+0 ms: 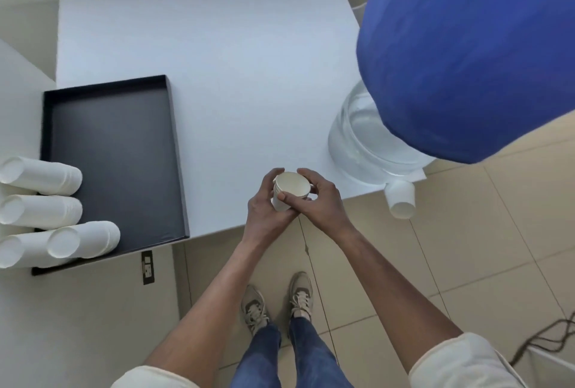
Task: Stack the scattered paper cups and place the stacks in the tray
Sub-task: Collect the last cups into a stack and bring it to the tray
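Observation:
Both hands hold one short stack of white paper cups above the near edge of the white table. My left hand wraps the stack's left side and bottom. My right hand closes over its right side, thumb across the front. The stack's mouth faces up toward me. A black tray lies at the table's left. Several long stacks of white cups lie on their sides across the tray's left and near edge.
A water dispenser with a blue-covered bottle and a clear base stands at the table's right. A white cup sits under its spout, beyond the table edge. Beige tiled floor, my shoes and a cable lie below.

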A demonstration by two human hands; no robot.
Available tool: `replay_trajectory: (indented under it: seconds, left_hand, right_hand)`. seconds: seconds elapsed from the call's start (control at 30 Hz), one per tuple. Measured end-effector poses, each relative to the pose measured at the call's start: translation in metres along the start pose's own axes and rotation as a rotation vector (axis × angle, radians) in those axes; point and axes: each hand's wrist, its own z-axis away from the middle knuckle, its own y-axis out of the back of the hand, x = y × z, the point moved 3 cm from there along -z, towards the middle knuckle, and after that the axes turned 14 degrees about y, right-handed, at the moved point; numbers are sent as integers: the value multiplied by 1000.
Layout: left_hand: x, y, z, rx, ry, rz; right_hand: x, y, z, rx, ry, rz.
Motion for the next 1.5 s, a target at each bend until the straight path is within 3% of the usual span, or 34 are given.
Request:
replay_trajectory:
  seconds: [0.37,0.63,0.83,0.93,1.0,1.07,1.13,1.27,1.5]
  left_hand:
    - [18,-78,7,-160,-30,-121]
    - [22,-109,21,-214,-23,-155]
    - [28,-110,24,-186,-18,-165]
    - [28,-107,24,-176,-26,-160]
    - [26,-103,23,-170,-23,-157]
    - [25,-99,23,-164,-22,-164]
    - [23,-96,25,-159,-20,-169]
    - [18,-88,27,-142,-27,-179]
    - [17,-72,26,-100,-13,-169]
  right_hand:
    - [31,74,29,164,-55,19]
    - [48,112,53,178,-29,87]
    - [46,166,54,519,95,281]
    - [65,187,44,651,-62,321]
    - [83,191,37,615,-300,185]
    - [96,186,33,570,-529,-96]
    - [103,176,30,529,-658,-358]
    - [113,163,27,571,-668,-716]
    - [113,165,38,604,-608,-691]
